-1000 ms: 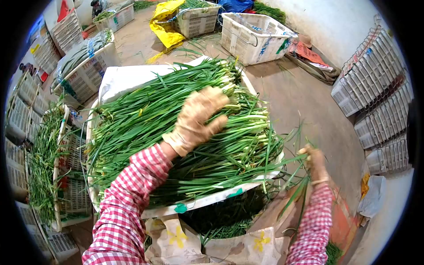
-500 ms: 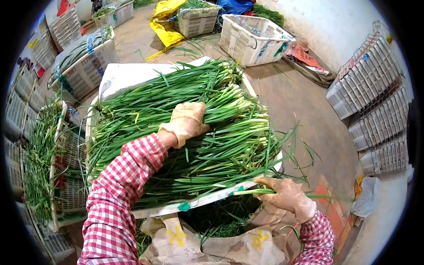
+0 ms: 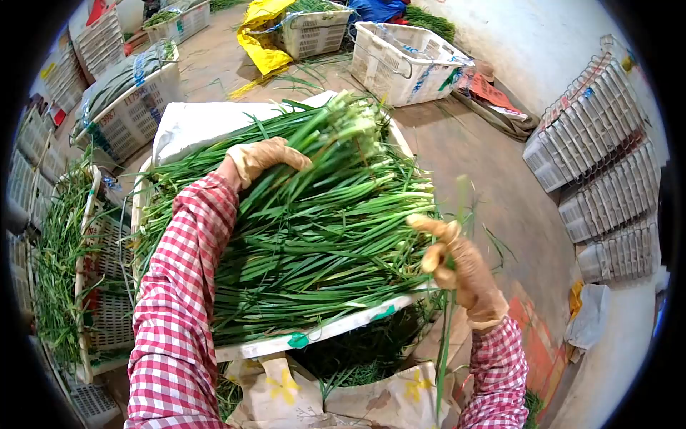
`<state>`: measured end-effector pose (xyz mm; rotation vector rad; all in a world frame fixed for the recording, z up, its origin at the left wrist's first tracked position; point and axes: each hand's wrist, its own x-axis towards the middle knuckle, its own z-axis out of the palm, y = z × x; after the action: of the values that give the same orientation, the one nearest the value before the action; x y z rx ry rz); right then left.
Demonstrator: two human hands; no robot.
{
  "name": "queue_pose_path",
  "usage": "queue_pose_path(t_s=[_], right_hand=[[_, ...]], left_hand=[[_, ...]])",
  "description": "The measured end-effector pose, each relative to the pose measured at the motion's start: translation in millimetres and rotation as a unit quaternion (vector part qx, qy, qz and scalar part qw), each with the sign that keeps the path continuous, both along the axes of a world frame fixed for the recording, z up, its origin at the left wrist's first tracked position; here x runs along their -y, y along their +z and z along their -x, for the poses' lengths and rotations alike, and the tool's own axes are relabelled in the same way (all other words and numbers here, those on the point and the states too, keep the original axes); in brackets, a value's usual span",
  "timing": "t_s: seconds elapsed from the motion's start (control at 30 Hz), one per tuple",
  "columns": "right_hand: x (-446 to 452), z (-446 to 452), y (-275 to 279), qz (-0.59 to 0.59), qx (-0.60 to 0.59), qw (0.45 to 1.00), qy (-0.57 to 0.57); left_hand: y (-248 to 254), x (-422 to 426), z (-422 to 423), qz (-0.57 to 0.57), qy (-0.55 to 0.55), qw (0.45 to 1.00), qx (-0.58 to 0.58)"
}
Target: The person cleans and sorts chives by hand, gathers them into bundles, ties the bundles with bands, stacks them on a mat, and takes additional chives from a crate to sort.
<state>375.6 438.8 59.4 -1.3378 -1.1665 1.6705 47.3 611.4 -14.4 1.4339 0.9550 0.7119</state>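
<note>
A wide white crate [image 3: 329, 330] is heaped with green leafy stalks [image 3: 314, 250], their pale ends toward the right. My left hand [image 3: 268, 159], in a tan glove, is wrapped round a bunch of stalks [image 3: 343, 132] at the upper part of the heap; the bunch's pale ends are tilted up and blurred. Beside the crate's right side is my right hand [image 3: 461, 268], also gloved, with its index finger stretched out and the other fingers curled round a few thin green stalks that hang down.
A patterned apron [image 3: 286, 390] is below the crate. A leaf-filled crate [image 3: 86, 272] stands at left, a white crate [image 3: 407, 64] and yellow bag [image 3: 261, 36] at the back. Stacked crates [image 3: 593, 121] line the right wall.
My left hand has closed on a bunch and moved up and left, lifting its pale ends. My right hand came in from the lower right, then rose beside the crate with thin stalks.
</note>
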Motion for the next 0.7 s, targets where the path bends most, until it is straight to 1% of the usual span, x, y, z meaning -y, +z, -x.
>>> queue_pose_path(t_s=[0.03,0.1,0.13,0.17,0.2,0.23,0.3,0.37,0.4,0.47,0.5,0.57,0.6,0.63,0.67,0.7], right_hand=[[-5,-8,-6,-0.043,-0.05,0.998,-0.017],[-21,-5,-14,-0.09,-0.177,0.975,-0.096],[-28,5,-11,-0.092,-0.176,0.975,-0.094],[-33,23,-9,-0.094,-0.209,0.963,-0.14],[-37,35,-8,-0.095,-0.241,0.948,-0.186],[-49,35,-30,-0.078,-0.269,0.945,-0.167],[-66,50,-65,0.028,-0.343,0.91,-0.232],[-71,75,-77,0.049,-0.378,0.879,-0.286],[-73,80,-85,0.016,-0.404,0.877,-0.259],[-82,95,-82,0.007,-0.211,0.957,-0.199],[-87,112,-71,0.081,-0.215,0.933,-0.277],[-112,128,-86,0.11,-0.174,0.914,-0.35],[-118,125,-104,0.046,-0.155,0.951,-0.262],[-129,126,-125,0.035,-0.283,0.934,-0.215],[-140,127,-146,0.041,-0.402,0.9,-0.16],[-131,130,-144,-0.015,-0.439,0.895,-0.082]], left_hand=[[1,1,9,0.138,0.029,0.989,0.055],[0,-5,18,0.186,0.007,0.98,0.064],[-6,-9,16,0.162,0.006,0.985,0.067],[-12,-11,13,0.138,0.003,0.988,0.069],[-14,-10,11,0.157,0.004,0.985,0.067],[-12,-8,8,0.164,0.007,0.984,0.076],[-8,-7,6,0.178,0.005,0.982,0.06],[-8,-9,6,0.169,0.01,0.984,0.053],[-9,-9,7,0.161,0.017,0.986,0.047],[-11,-7,9,0.161,0.019,0.985,0.058],[-13,-8,9,0.164,0.023,0.984,0.06],[-11,-8,4,0.144,-0.006,0.989,0.032],[-19,-14,6,0.114,-0.028,0.993,0.007],[-18,-11,0,0.054,-0.029,0.998,-0.003],[-10,-3,-8,0.043,-0.034,0.998,-0.035],[-3,8,-15,0.032,-0.038,0.996,-0.069]])
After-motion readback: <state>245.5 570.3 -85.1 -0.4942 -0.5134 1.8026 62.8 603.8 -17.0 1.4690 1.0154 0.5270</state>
